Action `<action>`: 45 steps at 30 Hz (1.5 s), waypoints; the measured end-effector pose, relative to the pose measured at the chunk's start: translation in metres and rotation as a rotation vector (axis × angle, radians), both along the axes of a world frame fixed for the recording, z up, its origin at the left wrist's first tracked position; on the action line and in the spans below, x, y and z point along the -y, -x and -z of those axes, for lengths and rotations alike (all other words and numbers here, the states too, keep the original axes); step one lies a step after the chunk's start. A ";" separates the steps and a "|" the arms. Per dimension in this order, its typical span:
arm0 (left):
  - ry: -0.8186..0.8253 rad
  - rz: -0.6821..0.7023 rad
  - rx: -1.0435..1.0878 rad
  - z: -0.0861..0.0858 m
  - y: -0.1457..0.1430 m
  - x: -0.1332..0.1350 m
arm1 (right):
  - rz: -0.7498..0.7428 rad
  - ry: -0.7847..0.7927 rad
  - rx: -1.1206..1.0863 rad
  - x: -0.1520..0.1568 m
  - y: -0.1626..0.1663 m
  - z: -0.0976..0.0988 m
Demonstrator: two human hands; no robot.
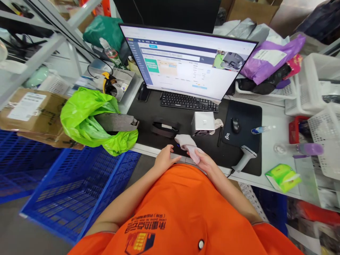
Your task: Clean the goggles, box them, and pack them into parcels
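Observation:
My right hand (205, 163) is closed round a pale pink folded cloth (189, 144) at the desk's front edge. Just to its left, my left hand (165, 158) rests on the desk edge with fingers loosely curved and apart, holding nothing, its fingertips close to the cloth. Behind the hands stand a small silver-white box (203, 123) and a black tape dispenser (164, 128) on the black desk mat (148, 109).
A monitor (186, 60) and black keyboard (188, 101) sit at the back. A mouse (235, 124), a barcode scanner (244, 158) and a green tissue pack (283, 176) lie to the right. A green bag (82, 117), cardboard box (32, 113) and blue crates (79, 184) are left.

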State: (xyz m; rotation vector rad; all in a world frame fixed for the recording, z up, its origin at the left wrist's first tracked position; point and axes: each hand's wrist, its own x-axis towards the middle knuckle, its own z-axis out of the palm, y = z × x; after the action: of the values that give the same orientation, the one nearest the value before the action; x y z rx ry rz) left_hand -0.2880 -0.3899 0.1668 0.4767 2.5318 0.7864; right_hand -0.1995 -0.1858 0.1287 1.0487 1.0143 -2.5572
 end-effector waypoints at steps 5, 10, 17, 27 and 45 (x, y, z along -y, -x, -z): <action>0.077 0.045 0.011 -0.010 0.005 -0.019 | 0.046 0.103 0.057 -0.001 -0.001 -0.005; 0.165 0.062 -0.073 -0.019 0.011 -0.034 | 0.100 0.074 0.060 0.008 -0.005 -0.013; -0.058 0.442 0.022 -0.025 -0.001 -0.043 | 0.353 -0.190 0.135 0.032 -0.002 -0.008; -0.434 0.041 0.296 -0.014 -0.009 -0.032 | 0.063 -0.304 0.126 0.014 0.002 -0.026; -0.868 -0.405 0.529 -0.007 0.013 -0.027 | -0.355 -0.352 0.021 -0.034 -0.006 -0.035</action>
State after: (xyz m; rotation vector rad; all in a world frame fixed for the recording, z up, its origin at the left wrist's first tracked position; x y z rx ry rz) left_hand -0.3009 -0.3624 0.1738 -0.0234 1.7104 1.8838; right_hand -0.1937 -0.1519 0.1635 0.8696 1.5299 -2.1273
